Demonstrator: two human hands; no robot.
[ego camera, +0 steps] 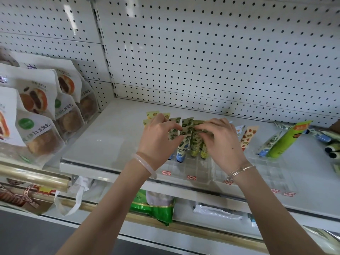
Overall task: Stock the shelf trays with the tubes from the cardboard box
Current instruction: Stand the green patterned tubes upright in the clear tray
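Several small printed tubes (184, 144) stand caps-down in a clear divided tray (195, 170) at the front of the white shelf. My left hand (160, 137) pinches the flat top of a leaf-patterned tube on the tray's left side. My right hand (220, 138) pinches the tops of the yellow-green tubes beside it. Both hands hide much of the rows behind them. A second clear tray (266, 173) to the right holds an orange-patterned tube (247, 138), a leafy tube (269, 144) and a taller green tube (287, 138). The cardboard box shows only as a brown corner (335, 126) at the right edge.
Loose tubes (329, 144) lie on the shelf at the far right. Bags of red-bean buns (44, 115) fill the neighbouring shelf on the left. White pegboard (202, 52) backs the shelf. A green packet (152, 205) and other bagged goods sit on the shelf below.
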